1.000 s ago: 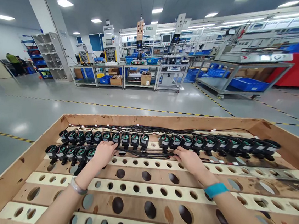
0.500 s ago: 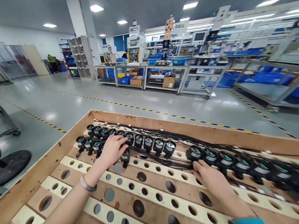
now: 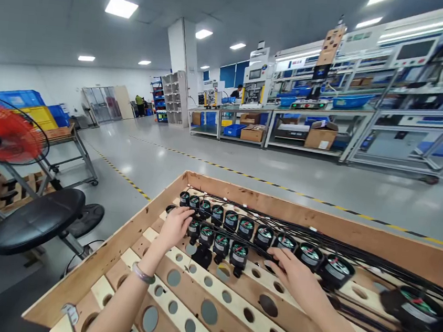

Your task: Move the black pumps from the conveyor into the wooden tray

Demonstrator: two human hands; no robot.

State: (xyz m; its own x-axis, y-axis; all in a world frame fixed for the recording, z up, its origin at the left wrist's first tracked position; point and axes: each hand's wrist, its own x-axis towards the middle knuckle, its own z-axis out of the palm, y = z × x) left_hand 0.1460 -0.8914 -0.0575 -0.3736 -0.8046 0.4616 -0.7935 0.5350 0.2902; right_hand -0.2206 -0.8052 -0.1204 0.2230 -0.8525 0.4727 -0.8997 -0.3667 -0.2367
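Observation:
My left hand [image 3: 176, 228], with a bangle at its wrist, has its fingers closed around a bundle of black cables [image 3: 234, 234] at the left end of the box. Farther right along this bundle, my right hand [image 3: 291, 272] has its fingers curled on the cables; its fingertips are partly hidden. Round black housings [image 3: 230, 220] with green circuit boards and pale labels stand in a back row, the bundle passing in front of them. More such housings [image 3: 221, 246] stand in a front row between my hands.
The wooden box [image 3: 149, 207] has slats with round holes [image 3: 248, 315]. More black cables [image 3: 359, 246] run along its back. Left of it are a black stool [image 3: 37, 220] and an orange fan [image 3: 7, 133]. Beyond the marked floor stand workbenches [image 3: 282, 111] with machines and blue bins.
The view has swung left, bringing the stool and fan into sight. More housings of the front row show between my hands. Both hands stay at the cable bundle.

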